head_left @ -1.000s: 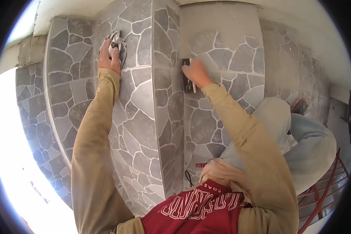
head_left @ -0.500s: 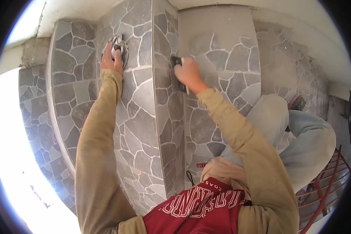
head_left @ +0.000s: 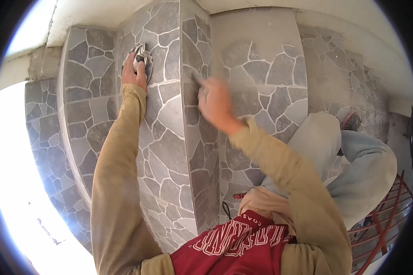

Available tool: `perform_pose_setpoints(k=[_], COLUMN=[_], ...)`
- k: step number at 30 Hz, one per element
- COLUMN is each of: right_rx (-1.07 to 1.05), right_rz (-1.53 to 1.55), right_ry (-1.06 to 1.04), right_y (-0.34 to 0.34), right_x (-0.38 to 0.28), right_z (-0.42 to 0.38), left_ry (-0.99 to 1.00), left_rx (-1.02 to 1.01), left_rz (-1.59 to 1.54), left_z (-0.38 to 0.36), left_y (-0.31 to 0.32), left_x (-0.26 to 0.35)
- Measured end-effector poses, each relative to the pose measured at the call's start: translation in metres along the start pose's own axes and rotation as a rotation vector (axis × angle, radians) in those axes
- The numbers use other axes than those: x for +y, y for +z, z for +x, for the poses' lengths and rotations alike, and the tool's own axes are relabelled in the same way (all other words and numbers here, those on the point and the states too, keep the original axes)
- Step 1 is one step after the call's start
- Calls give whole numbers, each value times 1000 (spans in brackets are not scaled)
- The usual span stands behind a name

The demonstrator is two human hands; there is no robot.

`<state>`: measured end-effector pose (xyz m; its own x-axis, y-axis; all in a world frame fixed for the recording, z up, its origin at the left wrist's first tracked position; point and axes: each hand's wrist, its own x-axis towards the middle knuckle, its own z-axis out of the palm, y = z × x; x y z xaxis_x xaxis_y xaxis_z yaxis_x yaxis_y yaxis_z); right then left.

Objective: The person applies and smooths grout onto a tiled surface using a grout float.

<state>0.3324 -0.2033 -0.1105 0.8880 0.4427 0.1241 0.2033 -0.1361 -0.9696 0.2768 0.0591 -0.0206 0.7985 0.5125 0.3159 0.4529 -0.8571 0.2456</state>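
My left hand (head_left: 134, 72) is closed around a bunched grey-and-white rag (head_left: 144, 58), resting on the stone-patterned tiles (head_left: 166, 112) of the left-hand face. My right hand (head_left: 216, 104), smeared by motion, is closed at the inner corner, beside the narrow tiled face (head_left: 197, 46). From its fingers juts the dark, blurred edge of a grout float (head_left: 197, 79), mostly hidden by the hand. A greyish film of grout (head_left: 257, 27) covers the upper part of the tiled panel to the right, while pale joint lines show lower down.
Folded legs in pale jeans (head_left: 362, 174) take up the right side, with a dark shoe (head_left: 352, 122) beyond them. A red metal rack (head_left: 381, 224) stands at lower right. A tile edge (head_left: 183, 105) runs down the middle. Bright light comes from the left.
My right hand has moved slightly down and toward me, and the float has turned nearly edge-on. My left hand and the rag stay almost where they were.
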Motion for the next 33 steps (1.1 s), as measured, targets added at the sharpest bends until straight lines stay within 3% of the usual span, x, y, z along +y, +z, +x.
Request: perform_pose_setpoints(k=[2, 5, 14, 30, 33], right_rx=[-45, -6, -42, -81, -24], right_rz=[108, 105, 191, 141, 84], right_ry=[-99, -45, -275, -265, -286], right_y=[-14, 1, -12, -21, 6], right_x=[-34, 11, -5, -31, 9], right_z=[-33, -14, -36, -51, -32], left_ry=[-18, -34, -23, -11, -42], left_rx=[-24, -14, -12, -18, -24], left_rz=[-14, -18, -26, -18, -48], left_z=[-1, -4, -1, 1, -3], left_y=[-1, -4, -2, 0, -2], left_x=[4, 10, 7, 1, 8])
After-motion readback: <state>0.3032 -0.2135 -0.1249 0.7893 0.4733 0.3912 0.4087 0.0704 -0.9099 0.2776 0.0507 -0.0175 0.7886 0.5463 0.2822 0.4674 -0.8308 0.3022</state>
